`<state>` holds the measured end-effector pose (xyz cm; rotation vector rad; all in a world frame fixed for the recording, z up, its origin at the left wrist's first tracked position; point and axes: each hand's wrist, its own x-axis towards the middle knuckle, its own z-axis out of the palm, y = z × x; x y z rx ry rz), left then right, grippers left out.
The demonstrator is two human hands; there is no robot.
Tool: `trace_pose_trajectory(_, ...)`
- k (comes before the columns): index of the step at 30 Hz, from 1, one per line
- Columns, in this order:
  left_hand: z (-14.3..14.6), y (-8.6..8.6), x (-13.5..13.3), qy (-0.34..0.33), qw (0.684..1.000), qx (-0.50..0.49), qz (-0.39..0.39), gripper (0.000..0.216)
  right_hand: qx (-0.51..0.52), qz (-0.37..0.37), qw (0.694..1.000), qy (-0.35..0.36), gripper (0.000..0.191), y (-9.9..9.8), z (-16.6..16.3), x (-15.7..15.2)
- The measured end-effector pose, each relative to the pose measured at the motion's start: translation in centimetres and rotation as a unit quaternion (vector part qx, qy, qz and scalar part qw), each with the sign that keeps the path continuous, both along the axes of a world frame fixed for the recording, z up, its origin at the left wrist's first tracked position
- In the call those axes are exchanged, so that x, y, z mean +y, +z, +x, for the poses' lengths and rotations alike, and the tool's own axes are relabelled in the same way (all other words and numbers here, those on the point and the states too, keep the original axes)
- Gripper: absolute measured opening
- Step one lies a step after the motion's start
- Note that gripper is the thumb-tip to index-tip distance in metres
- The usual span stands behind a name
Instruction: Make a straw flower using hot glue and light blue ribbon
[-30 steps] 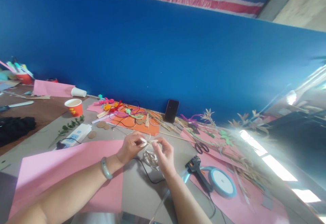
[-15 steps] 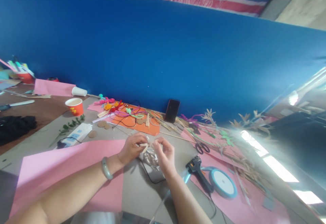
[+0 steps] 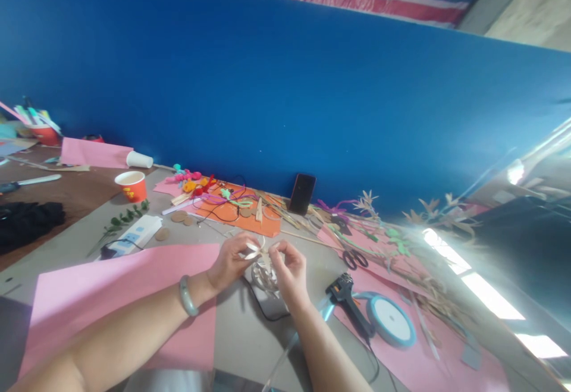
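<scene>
Low in the middle of the head view, both my hands pinch a small piece of pale beige ribbon between them. My left hand, a green bangle on its wrist, grips the ribbon's left end with closed fingers. My right hand pinches the right end. Under the hands a loose coil of the same ribbon lies on the grey table. A big pink paper sheet lies below my left forearm.
A black glue gun and a light blue ribbon spool lie right of my hands, black scissors beyond. A phone leans on the blue wall. Orange paper with craft bits, a red cup and a power strip sit left.
My hands have stayed in place and reworked the ribbon piece slightly; its loops have shifted between my fingertips. The view has barely moved.
</scene>
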<state>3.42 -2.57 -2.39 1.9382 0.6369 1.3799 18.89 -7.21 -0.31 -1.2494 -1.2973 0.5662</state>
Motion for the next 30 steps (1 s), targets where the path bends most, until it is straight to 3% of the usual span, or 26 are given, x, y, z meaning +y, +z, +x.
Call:
trace_pose_trajectory(8,0.3,-0.6,0.3,0.007,1.000,-0.020,-0.013,0.020,0.025,-0.008,0.999,0.031,0.016,1.1,-0.5,-0.6)
trace_pose_trajectory(15,0.2,-0.5,0.6,0.008,1.000,0.006,0.012,0.017,0.022,-0.008,0.999,0.037,0.011,0.7,0.3,-0.4)
trace_pose_trajectory(23,0.2,-0.3,0.6,-0.020,0.999,0.036,0.023,0.022,0.029,-0.048,0.993,0.099,0.022,0.6,1.2,0.1)
trace_pose_trajectory(30,0.3,-0.9,0.7,-0.045,0.998,0.041,0.031,0.024,0.070,-0.045,0.992,0.098,0.020,0.2,1.1,0.2)
